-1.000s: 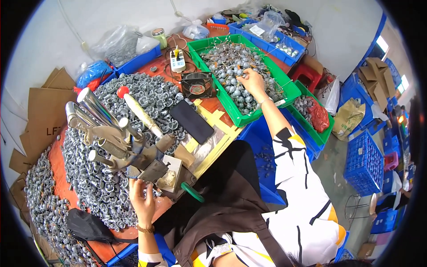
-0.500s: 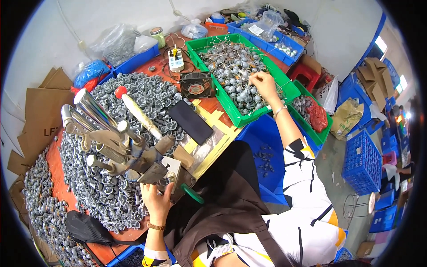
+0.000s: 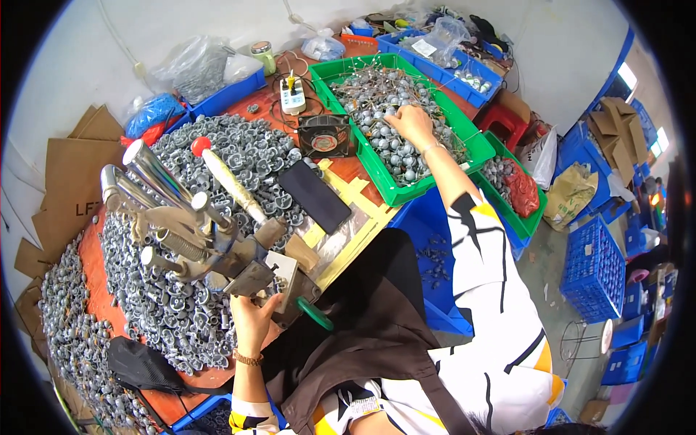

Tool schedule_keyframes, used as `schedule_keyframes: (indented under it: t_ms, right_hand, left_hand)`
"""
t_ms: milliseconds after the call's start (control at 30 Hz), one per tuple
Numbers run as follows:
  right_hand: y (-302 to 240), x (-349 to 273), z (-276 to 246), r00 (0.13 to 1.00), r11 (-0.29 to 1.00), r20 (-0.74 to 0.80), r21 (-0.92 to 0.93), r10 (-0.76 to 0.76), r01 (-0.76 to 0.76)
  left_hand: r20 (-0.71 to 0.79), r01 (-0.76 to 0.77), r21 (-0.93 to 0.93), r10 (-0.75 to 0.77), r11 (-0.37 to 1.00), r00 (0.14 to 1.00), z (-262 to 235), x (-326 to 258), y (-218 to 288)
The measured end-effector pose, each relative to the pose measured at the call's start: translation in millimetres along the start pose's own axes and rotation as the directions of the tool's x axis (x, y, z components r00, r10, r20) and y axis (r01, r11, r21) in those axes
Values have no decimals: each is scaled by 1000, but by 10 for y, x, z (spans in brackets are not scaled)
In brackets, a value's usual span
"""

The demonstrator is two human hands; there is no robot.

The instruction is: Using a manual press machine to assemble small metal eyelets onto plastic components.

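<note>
My left hand [image 3: 252, 319] is at the near side of a metal hand press [image 3: 217, 254], its thumb spread away from the fingers. The fingertips are partly hidden by the press's jaw, and nothing shows in that hand. Reaching to the far right, my right hand [image 3: 412, 125] is over a green tray [image 3: 395, 196]. Its fingers are bent together among grey ball-ended parts with thin stems [image 3: 380, 130]; what they pinch is too small to make out. A lever with a red knob [image 3: 200, 147] slants up from the press.
A large heap of grey clip-like parts [image 3: 159, 312] surrounds the press. A black phone [image 3: 314, 196], a small fan [image 3: 324, 135] and a power strip [image 3: 292, 96] lie between heap and tray. A blue bin [image 3: 442, 290] stands below the table edge, beside a smaller green tray [image 3: 533, 217].
My right hand has moved left and slightly farther away within the green tray. My left hand stays by the press, with its thumb still apart. The view has shifted slightly.
</note>
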State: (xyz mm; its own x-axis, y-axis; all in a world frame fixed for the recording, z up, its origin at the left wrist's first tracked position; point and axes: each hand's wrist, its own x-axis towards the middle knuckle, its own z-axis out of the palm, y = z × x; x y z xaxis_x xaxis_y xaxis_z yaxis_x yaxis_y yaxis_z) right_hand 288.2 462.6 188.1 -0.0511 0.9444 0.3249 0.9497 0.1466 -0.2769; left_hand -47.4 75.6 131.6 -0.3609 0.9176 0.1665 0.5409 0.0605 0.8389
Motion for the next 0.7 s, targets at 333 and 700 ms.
schedule_keyframes:
  t_ms: [333, 700]
  right_hand:
    - [-136, 204, -750, 890, 310, -414, 886, 192, 345]
    - [-637, -2189, -859, 951, -152, 54, 983, -306, -104]
  left_hand:
    - [192, 155, -58, -141, 986, 971, -64, 95, 88]
    - [-221, -151, 469, 281, 870, 934, -473, 57, 77]
